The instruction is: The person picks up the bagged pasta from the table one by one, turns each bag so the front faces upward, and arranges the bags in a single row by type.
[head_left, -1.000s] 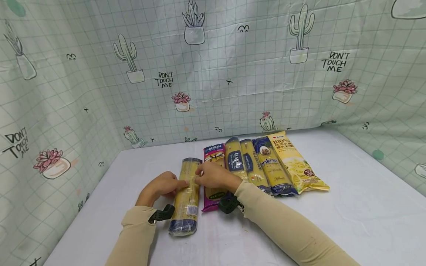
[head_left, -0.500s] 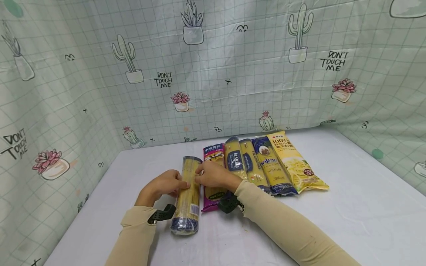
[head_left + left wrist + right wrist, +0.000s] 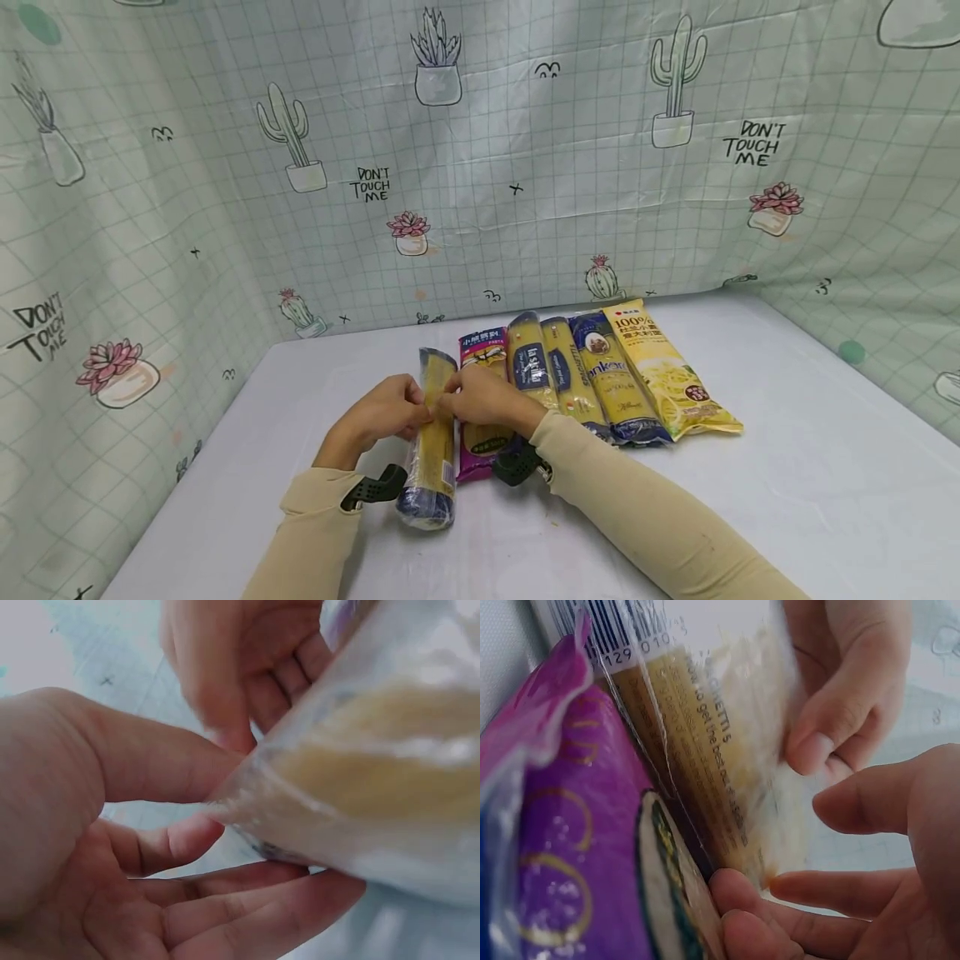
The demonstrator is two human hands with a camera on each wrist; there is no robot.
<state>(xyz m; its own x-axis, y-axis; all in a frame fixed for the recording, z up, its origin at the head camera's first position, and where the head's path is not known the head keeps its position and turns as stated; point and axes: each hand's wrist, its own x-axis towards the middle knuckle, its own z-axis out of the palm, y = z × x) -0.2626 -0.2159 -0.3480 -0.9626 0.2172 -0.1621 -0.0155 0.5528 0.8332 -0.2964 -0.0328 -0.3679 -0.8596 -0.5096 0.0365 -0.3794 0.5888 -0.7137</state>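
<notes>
The left hand [image 3: 382, 410] pinches the left flank of a clear-wrapped spaghetti packet [image 3: 433, 442], thumb on top and fingers curled beneath it in the left wrist view. The packet is tipped onto its long edge, running from near the front edge of the table [image 3: 787, 467] toward the back, its barcoded, dark-blue end nearest the person. The right hand [image 3: 480, 398] grips the opposite flank at the same height, fingertips under the film (the right wrist view shows them tucked against the purple pasta packet [image 3: 480, 392] just beside).

To handle it well, I judge both hands should keep their hold at mid-length, so the brittle strands stay supported and the slick film does not slide. Rolling it slowly should spare the neighbour a nudge.

Further right lie 4 more packets touching side by side: a la Sila spaghetti packet [image 3: 531, 358], a yellow one with a blue label [image 3: 564, 371], a blue one [image 3: 615, 379], and a yellow 100% packet [image 3: 667, 371].
</notes>
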